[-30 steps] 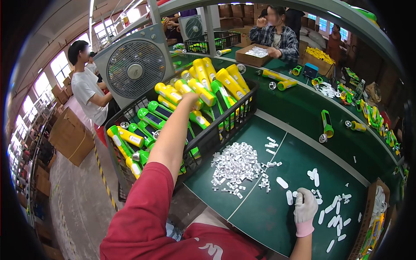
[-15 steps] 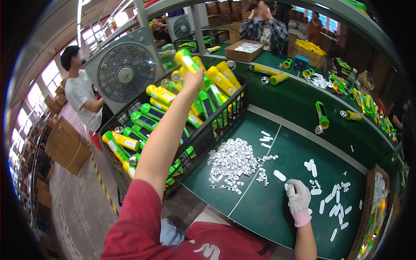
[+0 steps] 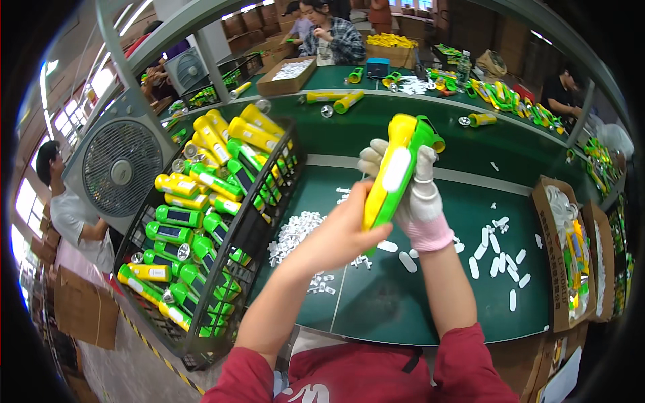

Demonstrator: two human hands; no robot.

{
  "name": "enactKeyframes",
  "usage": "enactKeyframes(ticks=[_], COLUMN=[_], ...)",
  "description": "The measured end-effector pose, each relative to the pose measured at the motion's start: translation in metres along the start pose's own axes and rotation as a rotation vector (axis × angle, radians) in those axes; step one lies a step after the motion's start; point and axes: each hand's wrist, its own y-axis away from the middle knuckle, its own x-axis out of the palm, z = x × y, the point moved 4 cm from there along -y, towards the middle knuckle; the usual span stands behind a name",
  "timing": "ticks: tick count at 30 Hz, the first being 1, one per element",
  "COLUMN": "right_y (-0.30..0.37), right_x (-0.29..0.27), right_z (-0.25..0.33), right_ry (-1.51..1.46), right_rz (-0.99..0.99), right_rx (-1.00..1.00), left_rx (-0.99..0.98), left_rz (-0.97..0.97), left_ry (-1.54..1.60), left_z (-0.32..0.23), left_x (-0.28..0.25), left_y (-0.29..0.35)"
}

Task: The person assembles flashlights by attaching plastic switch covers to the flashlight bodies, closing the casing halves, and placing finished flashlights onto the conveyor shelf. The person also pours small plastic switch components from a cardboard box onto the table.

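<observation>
A yellow and green flashlight point(image 3: 381, 195) with a white oval panel on its side is held up, tilted, over the table. My bare left hand point(image 3: 346, 225) grips its lower end, thumb in front. Behind its middle and upper part, my right hand point(image 3: 418, 191), in a white glove with a pink cuff, closes round it; some of its fingers are hidden. A green part with a yellow rim point(image 3: 435, 140) shows beyond the flashlight's upper end; I cannot tell whether it belongs to it. White oval pieces point(image 3: 407, 262) lie on the green table below the hands.
On the left, a black crate point(image 3: 245, 235) is full of yellow and green flashlights. Small white parts point(image 3: 299, 235) are heaped beside it. More oval pieces point(image 3: 500, 258) lie to the right, near a cardboard box point(image 3: 545, 235). Beyond runs a green raised belt point(image 3: 269, 124) carrying flashlights.
My left hand has come from above the crate to over the table with the flashlight. My right hand has risen from the table to meet it. The view has turned right.
</observation>
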Motion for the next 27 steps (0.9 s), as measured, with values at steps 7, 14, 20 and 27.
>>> enactKeyframes(ticks=[7,14,20,27], right_y=[0.006,0.01,0.008,0.007], right_x=[0.003,-0.001,0.006,-0.004], right_z=[-0.006,0.0,0.011,0.009], right_ry=[-0.218,0.004,-0.018,0.054], right_rz=[0.092,-0.014,0.061,0.062], right_rx=[0.059,-0.008,-0.02,-0.088], left_rx=[-0.064,-0.031,0.059,0.07], left_rz=[0.007,0.009,0.017,0.107], left_ry=[-0.061,-0.025,-0.027,-0.058], left_z=[-0.002,0.003,-0.002,0.0], left_x=[0.021,0.025,0.024,0.023], left_y=[0.012,0.011,0.001,-0.007])
